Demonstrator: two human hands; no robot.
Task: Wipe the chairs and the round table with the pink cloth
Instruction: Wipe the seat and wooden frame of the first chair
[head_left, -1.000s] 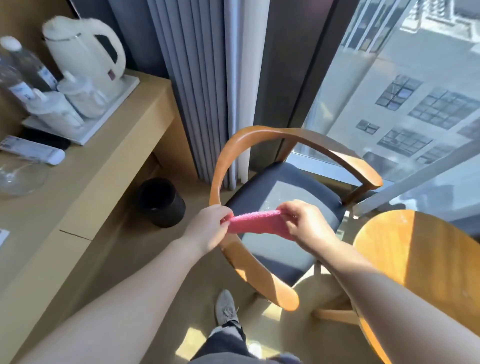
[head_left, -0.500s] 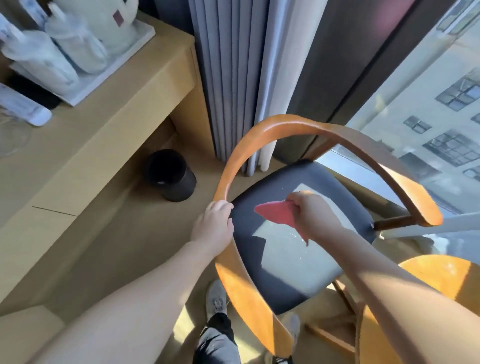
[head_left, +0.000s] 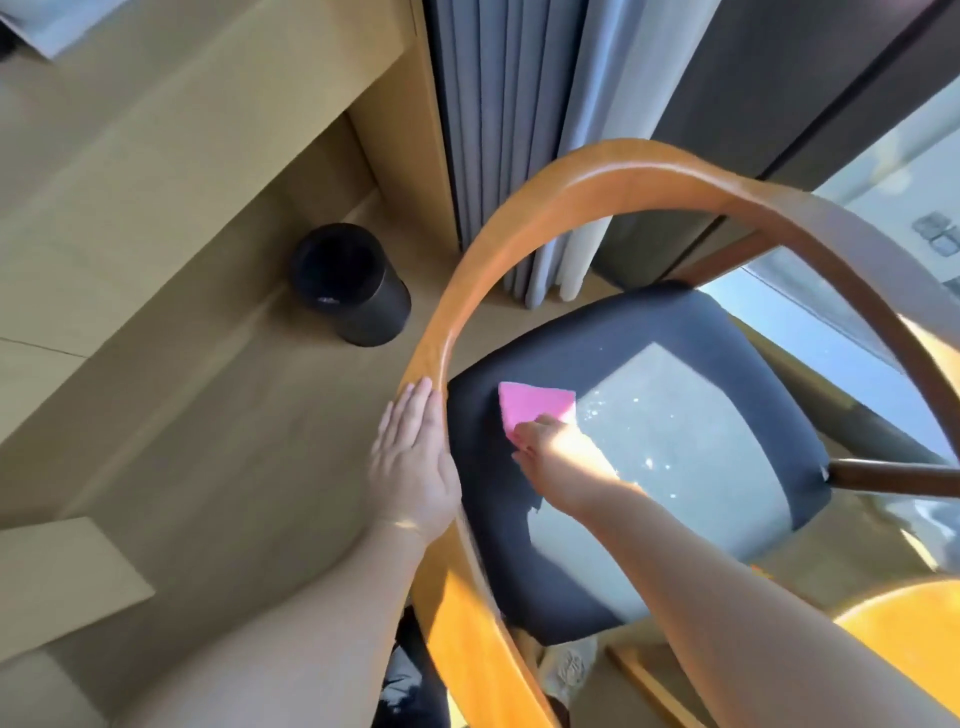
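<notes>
grey curtains (head_left: 498, 130) hang behind the chair (head_left: 519, 218). since half a second ago the cloth (head_left: 535, 408) has come down from mid-air onto the left of the dark seat (head_left: 675, 415), and the left hand (head_left: 413, 457) has uncurled: its fingers now lie straight, together, along the wooden rail. the right hand (head_left: 550, 452) presses the cloth, fingers curled on its near edge. a black bin (head_left: 353, 286) stands on the floor left of the chair, its inside too dark to read.

The left grip (head_left: 415, 457) lies flat, fingers straight, on the curved wooden rail of the chair (head_left: 597, 176). The right grip (head_left: 558, 460) holds the pink cloth (head_left: 535, 408) against the dark seat (head_left: 649, 322). A black bin (head_left: 353, 286) stands on the floor near the curtain (head_left: 498, 130).
</notes>
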